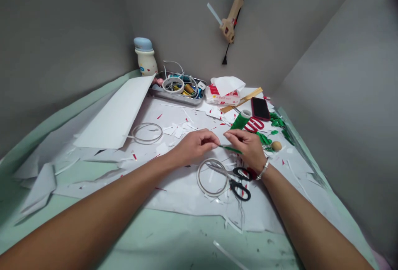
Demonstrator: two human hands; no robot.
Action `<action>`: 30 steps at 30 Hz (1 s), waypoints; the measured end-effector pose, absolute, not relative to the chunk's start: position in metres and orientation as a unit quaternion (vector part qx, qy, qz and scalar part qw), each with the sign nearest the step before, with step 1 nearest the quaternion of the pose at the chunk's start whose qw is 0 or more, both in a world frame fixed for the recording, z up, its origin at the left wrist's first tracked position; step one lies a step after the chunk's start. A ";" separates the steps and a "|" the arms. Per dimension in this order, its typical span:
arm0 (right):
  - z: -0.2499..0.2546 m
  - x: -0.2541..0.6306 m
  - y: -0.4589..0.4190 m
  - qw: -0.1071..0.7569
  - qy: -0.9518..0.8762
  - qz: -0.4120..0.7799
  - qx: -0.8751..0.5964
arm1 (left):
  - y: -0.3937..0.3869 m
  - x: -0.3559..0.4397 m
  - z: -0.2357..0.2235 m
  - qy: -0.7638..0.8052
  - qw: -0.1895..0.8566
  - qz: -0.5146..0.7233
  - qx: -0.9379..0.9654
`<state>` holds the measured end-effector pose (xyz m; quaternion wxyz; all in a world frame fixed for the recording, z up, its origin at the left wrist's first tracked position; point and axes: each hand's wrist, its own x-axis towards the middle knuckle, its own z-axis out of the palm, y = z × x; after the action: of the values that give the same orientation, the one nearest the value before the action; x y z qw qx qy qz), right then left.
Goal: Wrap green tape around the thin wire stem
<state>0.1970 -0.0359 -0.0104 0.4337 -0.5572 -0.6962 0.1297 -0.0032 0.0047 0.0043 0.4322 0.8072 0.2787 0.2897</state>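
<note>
My left hand (200, 143) pinches the dark, thin end of a slender green strip (231, 149) between thumb and fingertips. The strip points right, and its far end lies by the palm of my right hand (248, 147). On that hand, thumb and forefinger are pressed together just above the strip; what they grip is too small to make out. A spool of green thread (240, 120) stands right behind my right hand. Below the hands, black-handled scissors (238, 181) lie partly over a roll of narrow tape (199, 178), blades slightly apart.
Paper scraps (177, 131) litter the white sheets. Green leaf-like pieces (281, 125), a wooden ball (276, 146), red-handled scissors (255, 125) and a phone (260, 108) lie right. Behind are a metal tray (177, 97), tissues (222, 96) and a bottle (146, 58). A glue gun (230, 21) hangs on the wall.
</note>
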 end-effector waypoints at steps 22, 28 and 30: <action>-0.013 0.191 -0.038 0.383 -0.752 0.099 -0.527 | 0.006 -0.004 0.007 0.308 0.465 0.310 0.770; -0.005 0.168 -0.052 0.301 -0.844 0.029 -0.442 | 0.012 -0.006 -0.001 0.389 0.333 0.350 0.784; 0.000 0.169 -0.053 0.323 -0.835 0.003 -0.445 | 0.013 -0.006 -0.004 0.381 0.274 0.329 0.820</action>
<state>0.1691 -0.0530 -0.0001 0.3229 -0.4451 -0.8353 0.0032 -0.0061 0.0126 -0.0041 0.2735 0.8196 0.3811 0.3290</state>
